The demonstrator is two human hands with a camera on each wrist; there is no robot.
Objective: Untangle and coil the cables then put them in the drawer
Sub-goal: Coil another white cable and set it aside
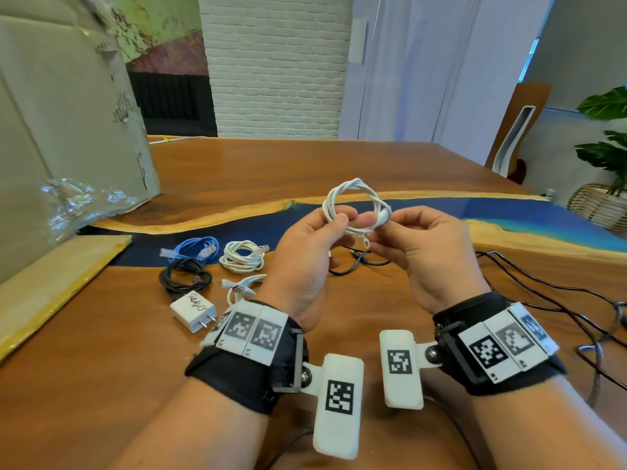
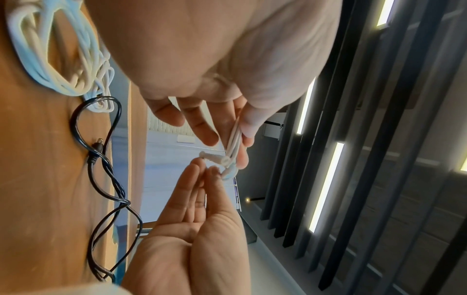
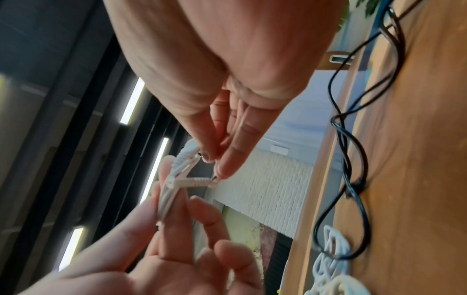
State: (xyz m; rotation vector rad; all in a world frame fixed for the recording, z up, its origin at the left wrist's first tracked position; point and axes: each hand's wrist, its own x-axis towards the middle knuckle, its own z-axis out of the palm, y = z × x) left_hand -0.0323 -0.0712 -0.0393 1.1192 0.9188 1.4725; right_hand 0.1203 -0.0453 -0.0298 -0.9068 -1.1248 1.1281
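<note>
Biggest risk here is the coil [image 1: 356,206] springing apart. It's a small white loop held up in the air, centre of the head view, and the only thing keeping the turns together is a thumb-and-finger pinch from the left hand [image 1: 307,256] on its left side. If that pinch eases, I'd expect the stiff turns to pop open and the winding to need redoing. The right hand [image 1: 429,252] pinches the plug end at the loop's lower right, seemingly tucking it through. Pull too hard there and the loop could twist or knot; let the plug slip and the tail unwinds.

So the coil sits between both hands, above the table [image 1: 339,164], touching nothing else. Both hands are curled, pinching the same cable.

Other cables lie at left of centre: blue [image 1: 200,250], white [image 1: 242,256], black [image 1: 185,278], plus a charger [image 1: 193,313]. A loose black lead [image 1: 543,293] trails off right, not coiled yet. I can't see any drawer.
</note>
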